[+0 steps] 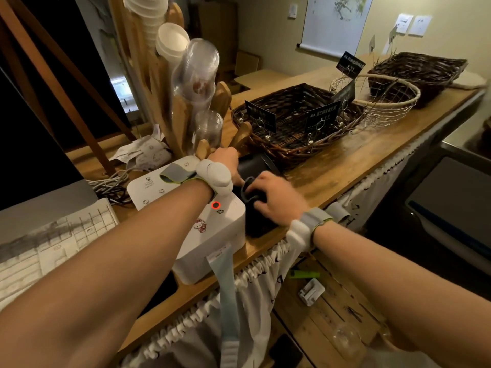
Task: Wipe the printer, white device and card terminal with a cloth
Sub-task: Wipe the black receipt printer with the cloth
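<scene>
A white boxy printer (212, 235) with a red-lit button and a paper strip hanging from its front sits at the counter edge. To its right stands a black card terminal (256, 221). My left hand (225, 159) reaches over the printer and grips the terminal's far upper end. My right hand (276, 199) presses a dark cloth (248, 193) onto the top of the terminal. Both wrists wear white bands. Most of the terminal is hidden under my hands.
A dark wicker basket (297, 144) with clipped label cards sits just behind the terminal; a wire basket (385, 107) and another wicker basket (419, 73) lie farther right. A wooden cup rack (183, 102) stands behind the printer. A keyboard (53, 245) lies at left.
</scene>
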The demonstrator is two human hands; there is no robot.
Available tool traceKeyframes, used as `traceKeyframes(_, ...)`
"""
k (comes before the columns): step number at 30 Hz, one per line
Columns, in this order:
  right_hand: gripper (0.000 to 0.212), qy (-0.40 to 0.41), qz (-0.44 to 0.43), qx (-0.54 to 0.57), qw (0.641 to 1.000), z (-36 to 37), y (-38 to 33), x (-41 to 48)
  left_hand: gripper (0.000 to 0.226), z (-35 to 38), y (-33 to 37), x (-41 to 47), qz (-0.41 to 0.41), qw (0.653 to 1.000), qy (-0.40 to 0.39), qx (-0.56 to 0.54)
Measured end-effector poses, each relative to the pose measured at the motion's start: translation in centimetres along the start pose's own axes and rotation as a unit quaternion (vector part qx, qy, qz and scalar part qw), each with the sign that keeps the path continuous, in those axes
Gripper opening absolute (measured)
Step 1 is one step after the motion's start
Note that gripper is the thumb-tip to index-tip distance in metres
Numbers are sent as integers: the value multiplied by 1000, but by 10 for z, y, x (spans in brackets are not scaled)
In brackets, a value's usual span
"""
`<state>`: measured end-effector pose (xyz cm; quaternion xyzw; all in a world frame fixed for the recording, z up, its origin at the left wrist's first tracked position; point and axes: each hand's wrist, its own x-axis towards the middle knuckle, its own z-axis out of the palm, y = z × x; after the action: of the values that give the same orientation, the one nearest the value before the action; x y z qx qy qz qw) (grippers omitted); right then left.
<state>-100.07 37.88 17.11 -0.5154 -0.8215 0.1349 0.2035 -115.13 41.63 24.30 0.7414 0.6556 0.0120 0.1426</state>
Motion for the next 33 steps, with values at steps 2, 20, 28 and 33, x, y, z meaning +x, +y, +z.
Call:
traceKeyframes(2,30,-5,0,-8,1000,-5,7,-6,44,0,-1,0,0,1000,0,1)
traceKeyframes(20,34,-14,-18,-1,1000,0,-18,-5,40,-2,0,-2,-14,1000,6,11)
traceKeyframes(28,31,-49,-39,-5,998,-13,-6,1,47,-4,2,-3,-12,1000,1,7)
traceKeyframes(33,22,50,108,4,993,-19,33,-4,60,-3,1,0,-8,1000,-10,9)
